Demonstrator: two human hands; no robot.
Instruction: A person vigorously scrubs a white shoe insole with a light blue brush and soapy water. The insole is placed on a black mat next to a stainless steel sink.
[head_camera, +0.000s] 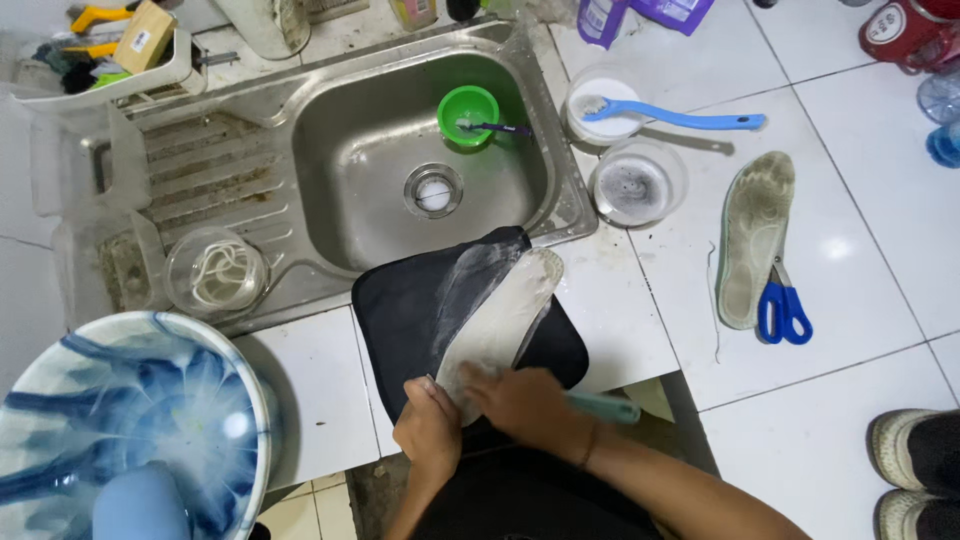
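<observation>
A pale shoe insole lies on a black mat at the counter's front edge, below the steel sink. My left hand pinches the insole's near end against the mat. Over the same end sits my right hand, closed around a brush with a light teal handle that sticks out to the right; its head is hidden under the hand.
A second, dirtier insole lies on the tiles at right beside blue scissors. Near the sink stand a green cup, a white tub with a blue brush, a clear bowl and a laces bowl. A blue-white basin is at left.
</observation>
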